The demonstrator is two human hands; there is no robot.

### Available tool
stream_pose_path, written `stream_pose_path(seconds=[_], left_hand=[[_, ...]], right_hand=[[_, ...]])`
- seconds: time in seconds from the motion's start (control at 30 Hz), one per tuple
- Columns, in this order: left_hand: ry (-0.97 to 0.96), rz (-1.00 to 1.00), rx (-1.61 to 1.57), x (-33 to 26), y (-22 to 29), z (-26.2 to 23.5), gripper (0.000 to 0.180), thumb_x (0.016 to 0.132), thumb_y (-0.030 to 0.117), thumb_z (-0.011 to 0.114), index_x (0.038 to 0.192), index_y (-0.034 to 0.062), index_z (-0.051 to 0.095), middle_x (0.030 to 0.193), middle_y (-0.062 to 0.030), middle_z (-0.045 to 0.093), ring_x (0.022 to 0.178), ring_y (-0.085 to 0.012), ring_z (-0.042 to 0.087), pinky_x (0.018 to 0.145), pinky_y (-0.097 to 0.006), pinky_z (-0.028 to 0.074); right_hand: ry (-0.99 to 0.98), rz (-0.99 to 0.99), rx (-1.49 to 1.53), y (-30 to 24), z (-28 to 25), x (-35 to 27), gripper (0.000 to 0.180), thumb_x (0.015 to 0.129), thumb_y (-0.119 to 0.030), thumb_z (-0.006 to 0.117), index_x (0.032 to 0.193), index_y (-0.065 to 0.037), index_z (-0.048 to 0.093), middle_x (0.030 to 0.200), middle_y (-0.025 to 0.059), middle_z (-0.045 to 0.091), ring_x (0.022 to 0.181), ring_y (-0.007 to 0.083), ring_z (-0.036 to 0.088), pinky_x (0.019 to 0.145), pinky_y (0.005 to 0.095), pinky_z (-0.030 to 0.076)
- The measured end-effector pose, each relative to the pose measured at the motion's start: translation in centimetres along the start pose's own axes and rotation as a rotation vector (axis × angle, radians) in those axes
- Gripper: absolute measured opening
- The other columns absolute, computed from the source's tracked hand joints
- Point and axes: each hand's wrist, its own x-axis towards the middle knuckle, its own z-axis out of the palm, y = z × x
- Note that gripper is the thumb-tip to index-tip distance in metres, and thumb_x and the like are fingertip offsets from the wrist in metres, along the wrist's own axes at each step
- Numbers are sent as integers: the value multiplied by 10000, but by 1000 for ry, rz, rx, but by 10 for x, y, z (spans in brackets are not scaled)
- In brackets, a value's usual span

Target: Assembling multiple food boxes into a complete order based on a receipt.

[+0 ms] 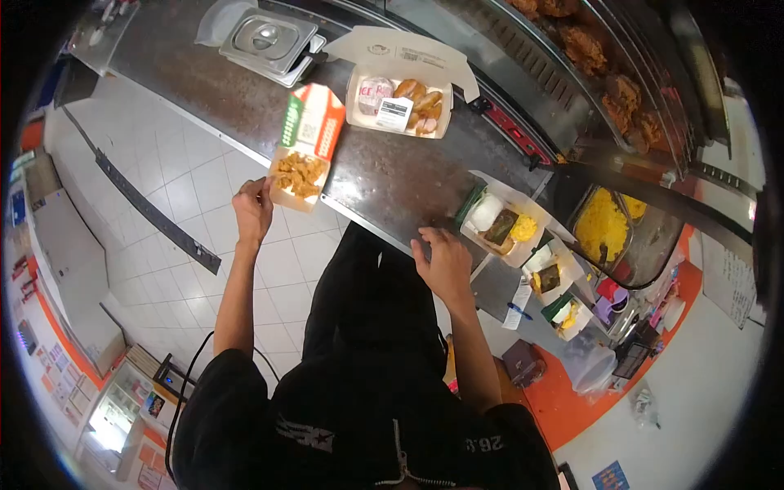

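My left hand pinches the near left corner of an open takeaway box with its fingertips. Small pieces of crispy fried chicken fill this box, and its green, white and orange lid is folded back away from me. Part of the box juts over the counter's edge. My right hand is open and holds nothing, its fingers loosely spread at the counter's front edge. Close to its right stands an open meal box with white rice, a dark piece and yellow food.
Behind, a large open box holds a wrapped round item and browned pieces. A lidded steel pan stands at the far left of the counter. Two smaller meal boxes, a yellow-food tray and a fried-chicken display are right.
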Motion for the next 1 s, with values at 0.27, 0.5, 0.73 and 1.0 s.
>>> stream_pose_path(seconds=[0.27,0.5,0.73,1.0], left_hand=[[74,59,-9,10,23,25,251,950,163,602,897,-53,718,730,-216,653,609,-301,643,604,-391,501],[124,35,88,2,22,33,423,939,298,641,1169,-57,615,974,-206,688,841,-322,671,754,-399,525],[116,455,1,-86,144,79,189,911,132,657,1019,-18,619,891,-158,615,806,-296,586,728,-399,464],[-718,553,-365,-296,353,201,167,951,145,598,974,-10,656,881,-162,677,783,-299,651,676,-362,512]], right_hand=[[-23,34,55,6,4,-26,253,862,-234,679,1025,-41,678,931,125,706,884,311,685,774,416,533],[-18,212,225,42,2,-94,250,855,-257,674,1029,-77,671,945,121,695,865,313,678,743,420,533],[138,369,400,126,-16,-194,235,870,-261,694,953,-41,683,821,128,714,753,275,702,703,383,550],[754,726,275,328,-85,-342,227,936,-144,590,1091,18,628,931,186,696,849,290,699,764,372,552]])
